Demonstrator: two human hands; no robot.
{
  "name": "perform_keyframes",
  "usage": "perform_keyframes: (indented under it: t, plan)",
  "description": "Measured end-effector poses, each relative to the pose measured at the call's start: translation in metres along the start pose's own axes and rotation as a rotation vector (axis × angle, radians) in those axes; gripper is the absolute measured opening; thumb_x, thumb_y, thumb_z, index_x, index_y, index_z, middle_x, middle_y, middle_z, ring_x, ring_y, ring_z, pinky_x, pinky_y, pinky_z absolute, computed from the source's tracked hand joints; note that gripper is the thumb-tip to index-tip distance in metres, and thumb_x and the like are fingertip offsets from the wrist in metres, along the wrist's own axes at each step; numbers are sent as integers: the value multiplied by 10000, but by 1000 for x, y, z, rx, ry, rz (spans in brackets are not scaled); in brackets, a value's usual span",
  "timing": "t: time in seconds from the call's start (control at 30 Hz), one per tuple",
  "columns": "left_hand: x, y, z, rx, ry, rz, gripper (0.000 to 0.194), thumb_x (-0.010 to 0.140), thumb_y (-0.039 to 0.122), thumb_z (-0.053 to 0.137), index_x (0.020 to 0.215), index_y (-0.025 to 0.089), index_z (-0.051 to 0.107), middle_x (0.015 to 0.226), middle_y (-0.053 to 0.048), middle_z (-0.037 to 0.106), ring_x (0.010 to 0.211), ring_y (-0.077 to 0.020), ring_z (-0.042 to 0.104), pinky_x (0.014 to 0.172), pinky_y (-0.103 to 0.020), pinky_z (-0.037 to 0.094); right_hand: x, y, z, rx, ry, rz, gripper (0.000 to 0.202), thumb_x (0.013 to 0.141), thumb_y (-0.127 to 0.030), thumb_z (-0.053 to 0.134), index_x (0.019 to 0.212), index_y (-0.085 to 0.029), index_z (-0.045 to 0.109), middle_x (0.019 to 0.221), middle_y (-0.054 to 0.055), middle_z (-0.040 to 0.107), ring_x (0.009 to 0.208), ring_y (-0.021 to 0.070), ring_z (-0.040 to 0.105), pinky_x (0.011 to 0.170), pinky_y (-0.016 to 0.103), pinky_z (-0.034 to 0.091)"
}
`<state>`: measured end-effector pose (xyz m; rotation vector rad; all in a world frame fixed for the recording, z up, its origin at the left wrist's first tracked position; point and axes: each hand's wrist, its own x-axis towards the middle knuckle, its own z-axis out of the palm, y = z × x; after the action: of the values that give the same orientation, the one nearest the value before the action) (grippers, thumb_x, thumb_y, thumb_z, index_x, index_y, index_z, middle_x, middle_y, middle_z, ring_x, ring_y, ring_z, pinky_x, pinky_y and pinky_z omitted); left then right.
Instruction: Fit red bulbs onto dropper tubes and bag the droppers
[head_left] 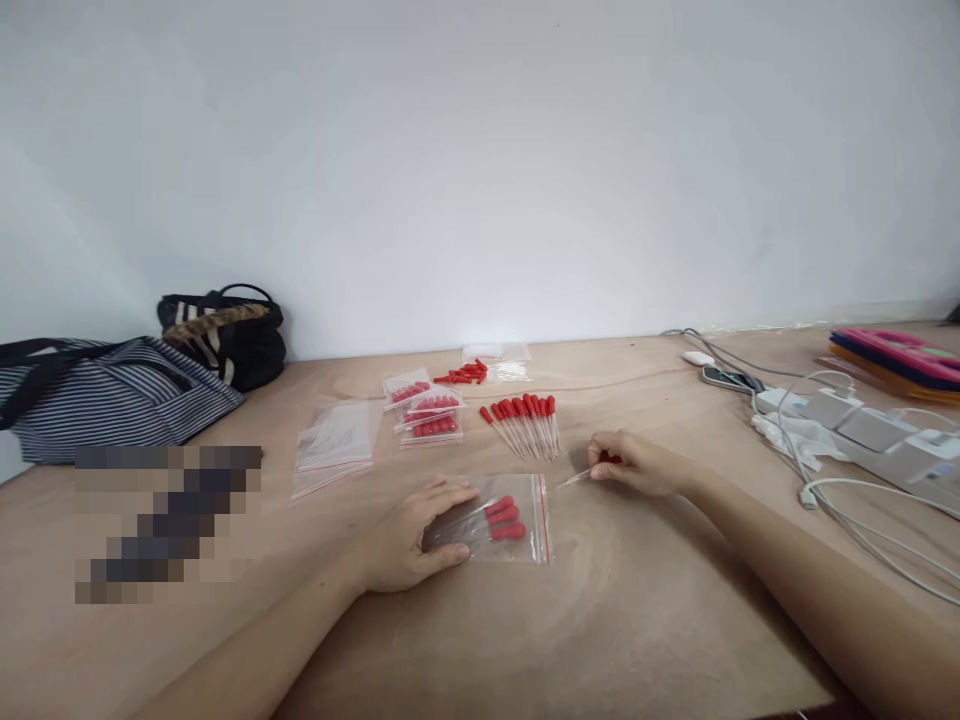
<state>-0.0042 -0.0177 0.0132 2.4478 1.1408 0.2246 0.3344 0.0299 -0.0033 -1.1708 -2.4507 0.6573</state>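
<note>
A clear zip-lock bag with a red strip along its right end lies flat on the table. Inside it are three droppers, their red bulbs toward the strip. My left hand holds down the bag's left part, thumb along the near edge and fingers across the far edge. My right hand pinches a dropper by its red bulb, the thin clear tip pointing left toward the strip end. Beyond the bag, several more droppers lie fanned out, bulbs away from me.
Filled zip-lock bags are stacked at the back, left of the fan. Flat bags lie further left. Red bulbs sit by the wall near a clear packet. Chargers and cables occupy the right, a striped bag the left.
</note>
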Motion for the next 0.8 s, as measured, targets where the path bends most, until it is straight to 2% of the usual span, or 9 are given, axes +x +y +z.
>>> perform_keyframes:
  t: [0.13, 0.4, 0.57, 0.8]
  plan:
    - [0, -1, 1, -8, -1, -18, 541, 763, 403, 517, 1260, 230, 392, 1323, -68, 418, 1240, -293, 303, 1000, -495, 269, 6, -20, 13, -20, 24, -27, 190, 804, -345, 495, 723, -174, 516, 673, -1, 523, 598, 110, 443, 559, 226, 351]
    - [0, 0, 1, 6, -2, -5, 550, 764, 400, 520, 1270, 242, 375, 1321, -57, 423, 1232, -285, 319, 1006, -483, 268, 13, -38, 38, 8, 171, -37, 92, 813, -256, 474, 764, -185, 506, 741, 27, 550, 666, 134, 502, 608, 245, 395]
    - [0, -3, 3, -3, 39, 22, 543, 759, 420, 527, 1258, 253, 393, 1302, -54, 446, 1222, -286, 336, 1004, -476, 273, 13, -50, 44, 71, 132, -136, 105, 823, -200, 434, 805, -177, 535, 818, 53, 556, 742, 145, 521, 676, 262, 421]
    - [0, -3, 3, -20, 17, -5, 548, 758, 411, 528, 1260, 235, 396, 1316, -69, 428, 1229, -292, 323, 994, -482, 285, 11, -42, 35, 162, 65, -149, 95, 803, -209, 487, 793, -176, 575, 787, 31, 595, 721, 130, 539, 666, 240, 417]
